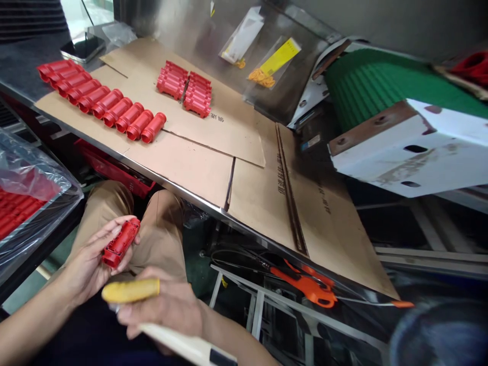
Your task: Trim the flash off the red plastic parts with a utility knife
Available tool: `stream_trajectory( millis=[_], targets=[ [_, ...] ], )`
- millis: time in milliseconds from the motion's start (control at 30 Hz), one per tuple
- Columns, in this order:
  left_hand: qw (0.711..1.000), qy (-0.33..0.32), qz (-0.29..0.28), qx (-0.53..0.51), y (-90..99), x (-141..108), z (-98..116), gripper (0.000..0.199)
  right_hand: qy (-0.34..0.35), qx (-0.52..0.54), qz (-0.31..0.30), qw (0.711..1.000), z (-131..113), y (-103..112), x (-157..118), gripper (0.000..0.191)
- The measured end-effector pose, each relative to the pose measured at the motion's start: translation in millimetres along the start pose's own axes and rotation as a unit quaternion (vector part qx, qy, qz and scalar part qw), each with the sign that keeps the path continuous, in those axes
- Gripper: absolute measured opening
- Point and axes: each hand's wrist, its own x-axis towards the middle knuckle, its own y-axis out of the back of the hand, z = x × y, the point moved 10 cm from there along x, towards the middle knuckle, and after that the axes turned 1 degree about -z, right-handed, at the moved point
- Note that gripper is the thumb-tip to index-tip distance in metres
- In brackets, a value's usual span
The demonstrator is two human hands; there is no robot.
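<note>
I see the cardboard-covered table stretching ahead of both sets of fingers, with the green belt on its white frame well beyond the right fingers. Left of the left fingers stands a plastic-lined crate with red pieces inside. Ahead of the left fingers, on the table, I make out a slanting row of red tubes, then two red blocks side by side farther off. Orange cutters sit right of the right fingers, by the table's edge.

Over the lap, I have the left hand with fingers curled narrow around a single red tube, held at a slant. Near it, the right hand has its fingers closed on a pale handle; the tool's far end is too blurred to read. A yellow finger cover on that hand points toward the left fingers.
</note>
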Motion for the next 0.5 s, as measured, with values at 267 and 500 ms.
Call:
stream_trajectory(
  millis=[267, 500],
  targets=[
    [0.945, -0.287, 0.090, 0.130, 21.6, -25.6, 51.8, 0.037, -0.084, 0.003, 0.200, 0.976, 28.9, 19.4, -20.7, 0.022],
    [0.905, -0.354, 0.097, 0.214, 19.0, -38.8, 60.0, 0.031, -0.022, -0.019, 0.203, 0.979, 21.5, 14.6, -16.8, 0.028]
  ],
)
